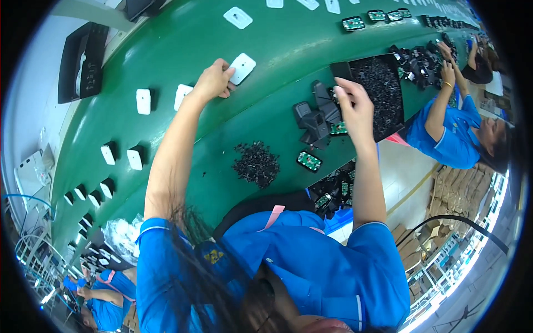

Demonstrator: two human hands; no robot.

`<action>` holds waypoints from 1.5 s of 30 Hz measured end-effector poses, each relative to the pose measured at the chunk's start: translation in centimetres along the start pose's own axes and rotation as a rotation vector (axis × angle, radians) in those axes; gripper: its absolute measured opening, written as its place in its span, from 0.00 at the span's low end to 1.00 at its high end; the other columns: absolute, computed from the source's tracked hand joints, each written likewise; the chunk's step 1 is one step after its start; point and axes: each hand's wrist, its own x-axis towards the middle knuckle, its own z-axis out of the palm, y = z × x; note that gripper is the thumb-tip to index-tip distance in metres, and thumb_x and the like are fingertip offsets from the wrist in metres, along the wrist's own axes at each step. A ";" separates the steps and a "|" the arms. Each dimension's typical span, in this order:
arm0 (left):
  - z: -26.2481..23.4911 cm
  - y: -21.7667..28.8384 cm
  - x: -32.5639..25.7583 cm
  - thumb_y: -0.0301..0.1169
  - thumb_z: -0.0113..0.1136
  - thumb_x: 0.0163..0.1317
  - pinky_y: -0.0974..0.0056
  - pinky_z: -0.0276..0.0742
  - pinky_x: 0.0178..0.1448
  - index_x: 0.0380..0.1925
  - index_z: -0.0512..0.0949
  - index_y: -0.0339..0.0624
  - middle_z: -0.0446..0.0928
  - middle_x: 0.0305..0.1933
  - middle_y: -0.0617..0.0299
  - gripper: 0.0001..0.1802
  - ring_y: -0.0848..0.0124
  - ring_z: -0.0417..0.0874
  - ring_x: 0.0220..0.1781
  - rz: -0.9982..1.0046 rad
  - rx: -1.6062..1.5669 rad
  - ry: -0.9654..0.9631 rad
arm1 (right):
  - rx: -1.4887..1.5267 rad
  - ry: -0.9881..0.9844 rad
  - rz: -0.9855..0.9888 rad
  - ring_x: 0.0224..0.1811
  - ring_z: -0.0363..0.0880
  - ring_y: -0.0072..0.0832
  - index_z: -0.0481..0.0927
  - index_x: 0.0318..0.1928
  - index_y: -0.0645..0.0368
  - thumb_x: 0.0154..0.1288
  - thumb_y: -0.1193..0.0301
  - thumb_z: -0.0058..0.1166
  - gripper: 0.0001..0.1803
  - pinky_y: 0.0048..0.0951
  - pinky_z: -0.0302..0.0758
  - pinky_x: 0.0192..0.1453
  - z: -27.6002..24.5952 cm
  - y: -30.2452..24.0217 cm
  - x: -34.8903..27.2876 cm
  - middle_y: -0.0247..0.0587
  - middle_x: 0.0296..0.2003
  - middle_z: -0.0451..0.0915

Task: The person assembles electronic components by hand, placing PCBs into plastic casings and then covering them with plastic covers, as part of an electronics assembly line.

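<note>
My left hand (215, 80) grips the edge of a white rounded-rectangle plastic casing (242, 69) over the green work surface. A second white casing (182, 96) lies just beside that wrist. On the other side, my right hand (358, 108) hovers with thumb and fingers apart; I see nothing held in it. Below its fingers are several black plastic housings (316, 125) in a loose cluster. Nearer to me lies a green circuit board in a black frame (309, 161). A heap of small black parts (256, 165) sits between my forearms.
A black tray (395, 114) full of tiny black parts stands right of my right hand. More white casings (143, 101) are spread along the green belt (222, 133). A black bin (83, 62) is at the far left. A co-worker in blue (449, 133) works at right.
</note>
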 end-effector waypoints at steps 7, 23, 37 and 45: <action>-0.8 1.4 0.2 0.48 0.51 0.67 0.52 0.77 0.44 0.48 0.72 0.38 0.82 0.39 0.47 0.23 0.54 0.84 0.39 0.163 0.716 0.261 | -0.392 -0.065 -0.133 0.45 0.77 0.36 0.81 0.46 0.56 0.59 0.67 0.61 0.14 0.34 0.74 0.49 -0.9 0.9 -2.0 0.39 0.41 0.79; 0.7 8.4 12.4 0.65 0.60 0.52 0.54 0.80 0.49 0.53 0.64 0.29 0.71 0.53 0.46 0.48 0.52 0.80 0.50 -0.035 0.673 0.627 | -0.792 -0.561 -0.326 0.40 0.76 0.37 0.74 0.48 0.59 0.48 0.61 0.68 0.28 0.38 0.71 0.45 6.6 0.4 -0.5 0.42 0.34 0.77; -2.2 3.5 10.2 0.16 0.52 0.52 0.56 0.72 0.60 0.61 0.65 0.39 0.72 0.58 0.55 0.32 0.58 0.70 0.60 0.784 0.709 0.412 | -0.532 -0.079 -0.173 0.46 0.77 0.48 0.75 0.54 0.55 0.58 0.55 0.62 0.28 0.42 0.76 0.49 8.6 -0.2 13.7 0.50 0.47 0.78; -3.0 2.4 9.5 0.17 0.55 0.54 0.58 0.73 0.62 0.60 0.66 0.40 0.71 0.58 0.54 0.30 0.57 0.69 0.62 0.801 0.615 0.439 | -0.331 -0.198 -0.449 0.63 0.66 0.45 0.68 0.63 0.55 0.55 0.66 0.66 0.34 0.39 0.68 0.64 9.0 1.3 15.2 0.50 0.63 0.66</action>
